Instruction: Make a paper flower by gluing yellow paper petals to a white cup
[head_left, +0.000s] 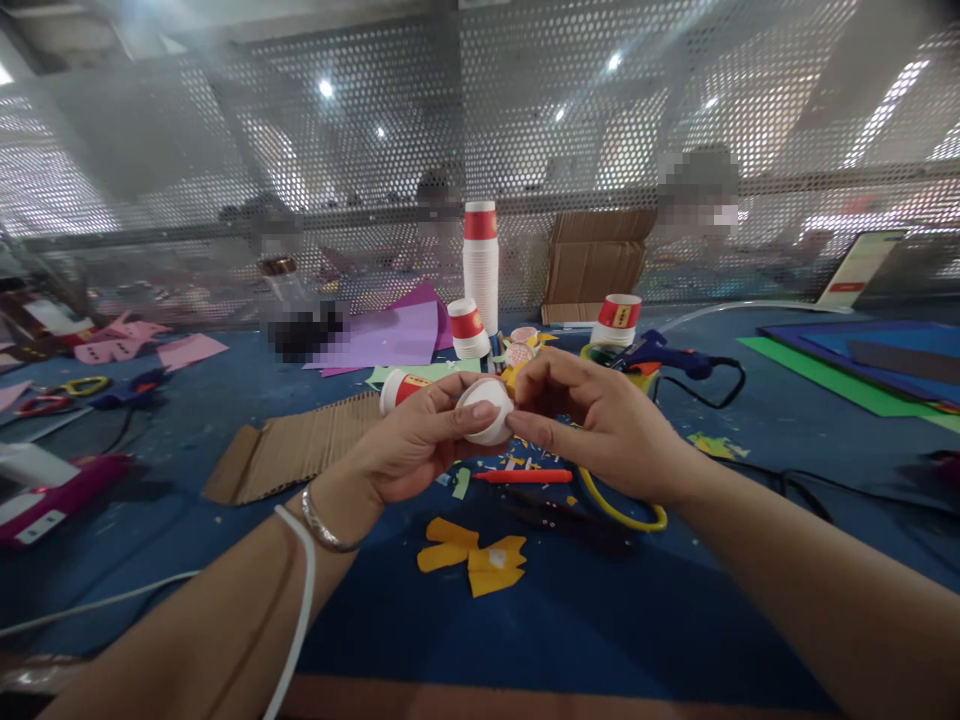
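My left hand [420, 430] is closed around a white paper cup [491, 425], its round end turned toward me and the thumb pressed on it. At the cup's right edge my right hand [592, 420] is closed, thumb and fingers pinched together; what sits between them I cannot make out. A bit of yellow paper [513, 376] shows beside the right fingertips. Under the hands lie a red pen [525, 477], scissors with a yellow handle [630, 518] and small paper scraps. Cut orange-yellow paper pieces [496, 568] rest nearer to me.
Behind the hands stand a tall stack of paper cups [481, 270] and more red-banded cups [617, 318]. A blue glue gun [667, 355] trails a black cable on the right. Corrugated cardboard [307, 450] lies left, coloured sheets [847, 380] right. A perforated metal screen [375, 130] closes the back.
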